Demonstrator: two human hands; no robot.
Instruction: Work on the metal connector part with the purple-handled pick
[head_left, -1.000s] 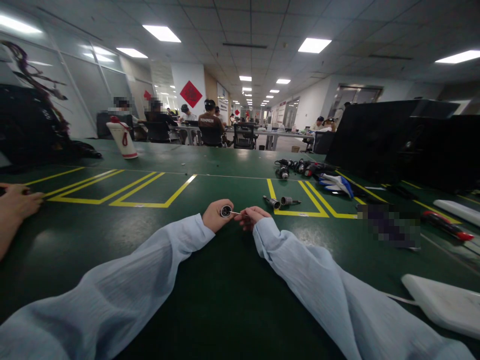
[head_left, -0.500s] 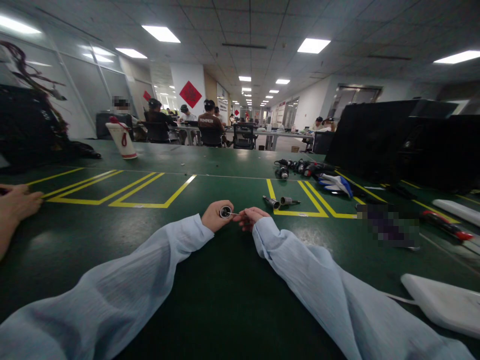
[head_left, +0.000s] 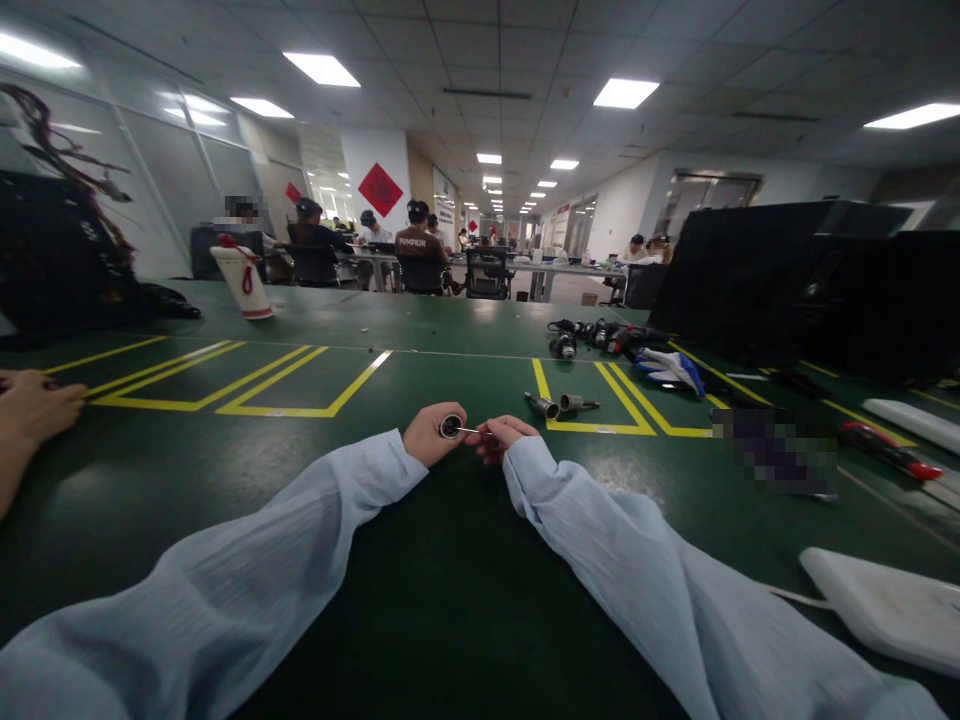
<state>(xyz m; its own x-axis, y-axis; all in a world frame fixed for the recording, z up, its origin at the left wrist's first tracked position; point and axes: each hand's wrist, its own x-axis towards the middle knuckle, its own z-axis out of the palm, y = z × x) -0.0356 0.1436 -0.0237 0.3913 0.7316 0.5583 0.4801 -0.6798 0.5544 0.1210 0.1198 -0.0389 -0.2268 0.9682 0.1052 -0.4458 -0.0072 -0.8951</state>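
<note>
- Left hand point(head_left: 426, 434): fingers wrapped firmly round a short, silver-rimmed round part with dark interior point(head_left: 450, 427); open end faces the wearer, presumably for a view inside.
- Right hand point(head_left: 507, 438): fingertips pinched on a thin silver metal rod point(head_left: 470, 430), tip at the part's opening; fingertip grip probably for fine control.
- Two grey metal cylinders with narrow stems point(head_left: 551, 409): on the green desk point(head_left: 187, 470), right of the hands, by a yellow tape outline point(head_left: 600, 428); likely handy there.
- Black-and-silver cylindrical parts point(head_left: 566, 347): clustered nearer desk's far edge.
- Co-worker's bare hand point(head_left: 41, 405): desk's left side.
</note>
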